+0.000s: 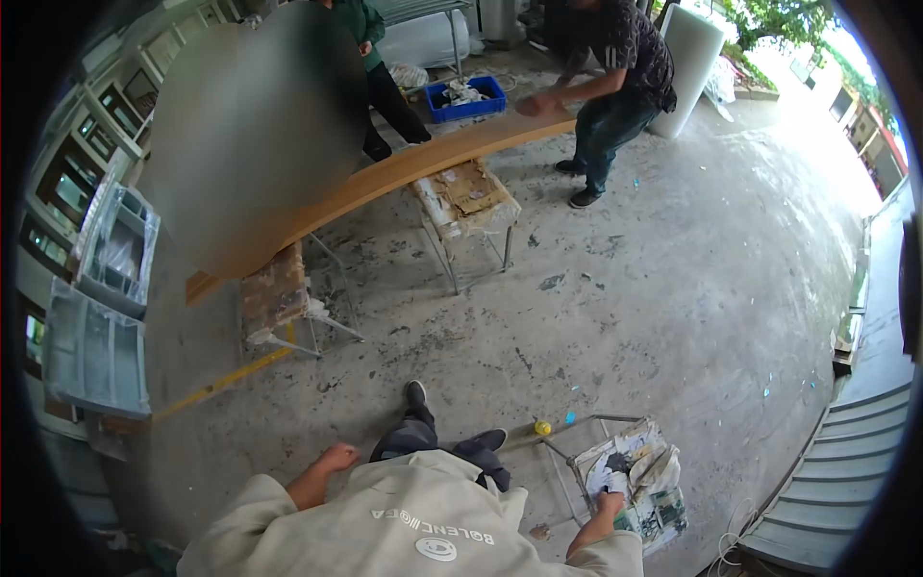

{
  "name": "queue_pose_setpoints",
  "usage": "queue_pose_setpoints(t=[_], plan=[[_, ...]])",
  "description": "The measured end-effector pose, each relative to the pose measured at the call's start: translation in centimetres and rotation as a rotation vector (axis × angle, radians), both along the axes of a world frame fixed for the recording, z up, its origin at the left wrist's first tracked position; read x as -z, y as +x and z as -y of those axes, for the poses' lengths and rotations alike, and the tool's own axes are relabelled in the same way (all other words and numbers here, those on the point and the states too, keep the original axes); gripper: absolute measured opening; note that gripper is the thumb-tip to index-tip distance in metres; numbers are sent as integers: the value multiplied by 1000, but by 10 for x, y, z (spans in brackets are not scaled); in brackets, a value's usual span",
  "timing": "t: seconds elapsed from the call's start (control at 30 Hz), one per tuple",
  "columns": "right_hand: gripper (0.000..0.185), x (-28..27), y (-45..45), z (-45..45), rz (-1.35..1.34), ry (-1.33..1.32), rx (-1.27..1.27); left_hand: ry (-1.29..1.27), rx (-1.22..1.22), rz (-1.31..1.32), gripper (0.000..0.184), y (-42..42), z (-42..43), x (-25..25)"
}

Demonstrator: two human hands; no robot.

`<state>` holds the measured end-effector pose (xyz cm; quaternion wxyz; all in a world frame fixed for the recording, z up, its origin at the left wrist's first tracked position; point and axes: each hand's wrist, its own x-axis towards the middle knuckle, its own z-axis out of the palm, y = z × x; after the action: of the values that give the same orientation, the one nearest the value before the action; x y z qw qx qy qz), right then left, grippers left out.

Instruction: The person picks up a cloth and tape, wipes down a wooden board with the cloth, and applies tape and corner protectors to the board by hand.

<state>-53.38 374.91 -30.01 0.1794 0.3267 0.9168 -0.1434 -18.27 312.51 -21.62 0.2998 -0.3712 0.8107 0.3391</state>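
My left hand (338, 457) hangs by my left side above the floor, its fingers curled in and nothing visible in them. My right hand (611, 502) reaches down to a low metal-legged stool (646, 438) at my right. Its fingers are closed on a white crumpled cloth (600, 475), though its exact kind is hard to make out. Next to that cloth lie a dark patch of material (618, 462) and a pale, stained rag (661, 474).
A long brown board (452, 152) spans two paint-spattered stools (471, 197). A co-worker (615, 87) bends over its far end; another person (361, 58) stands behind it. A blue crate (466, 99) holds rags. A small yellow object (543, 428) lies near the right stool.
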Motion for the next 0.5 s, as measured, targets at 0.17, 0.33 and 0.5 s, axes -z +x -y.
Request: queue_pose_setpoints(t=[0.17, 0.33, 0.5], plan=[[37, 3, 1, -3, 62, -50, -66, 107, -143, 79, 32, 20, -10, -16], [38, 22, 6, -15, -22, -118, -112, 35, -204, -14, 31, -2, -9, -21], [48, 30, 8, -20, -58, -126, -154, 52, -299, -131, 32, -6, -11, -6]])
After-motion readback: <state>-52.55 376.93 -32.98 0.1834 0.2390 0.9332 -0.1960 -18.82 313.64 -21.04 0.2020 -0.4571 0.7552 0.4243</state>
